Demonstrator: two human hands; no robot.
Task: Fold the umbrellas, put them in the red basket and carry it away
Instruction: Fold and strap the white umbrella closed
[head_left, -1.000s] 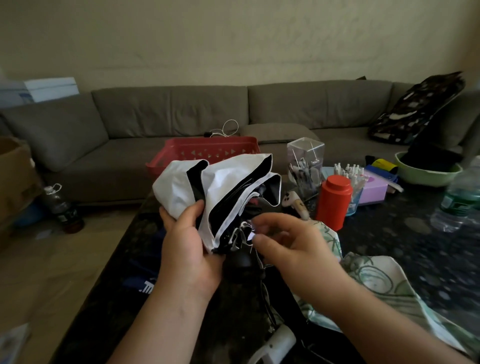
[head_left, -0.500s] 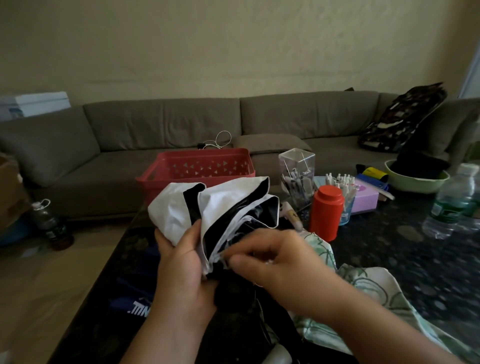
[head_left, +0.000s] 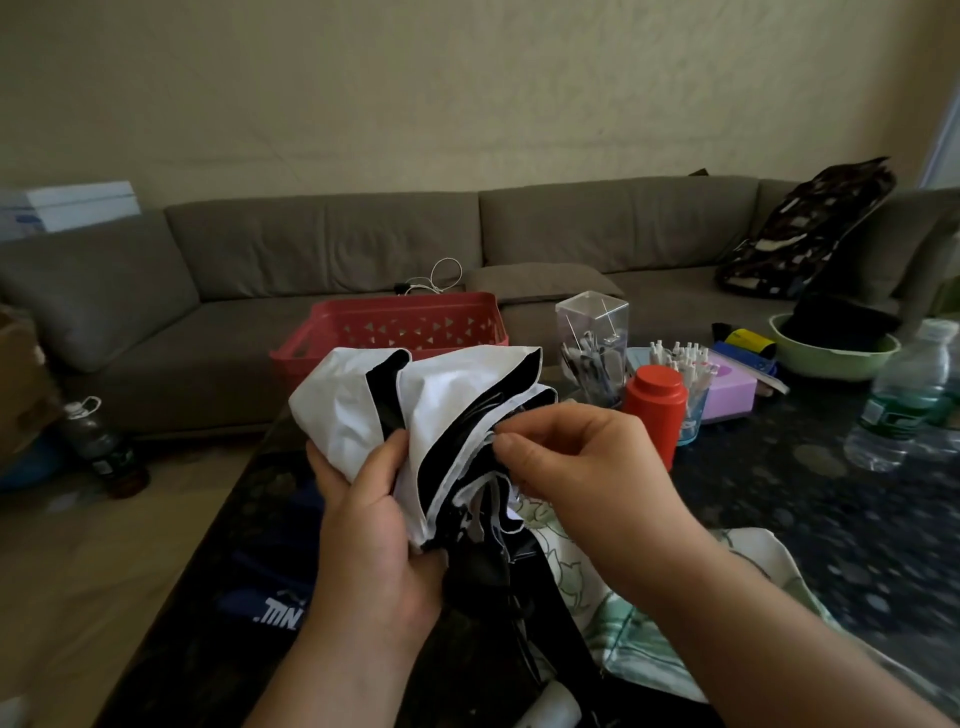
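Note:
A white umbrella with a black lining (head_left: 441, 405) is bunched up above the dark table. My left hand (head_left: 371, 525) grips it from the left, thumb across the white cloth. My right hand (head_left: 576, 457) pinches one fold edge of the canopy on the right side. The umbrella's black shaft hangs down between my wrists. A second umbrella with a green leaf print (head_left: 623, 613) lies spread on the table under my right forearm. The red basket (head_left: 395, 325) stands behind the white umbrella at the table's far edge, with nothing visible inside.
A red canister (head_left: 653, 410), a clear pen holder (head_left: 592, 348), a purple box (head_left: 730, 387), a green bowl (head_left: 831, 353) and a water bottle (head_left: 898, 400) crowd the table's right. A grey sofa (head_left: 260, 270) runs behind. A dark bottle (head_left: 104, 447) stands on the floor at left.
My right hand has risen from the umbrella's lower strap area to the canopy's fold edge and pinches it. The umbrella sits a little lower in view; my left hand keeps its grip.

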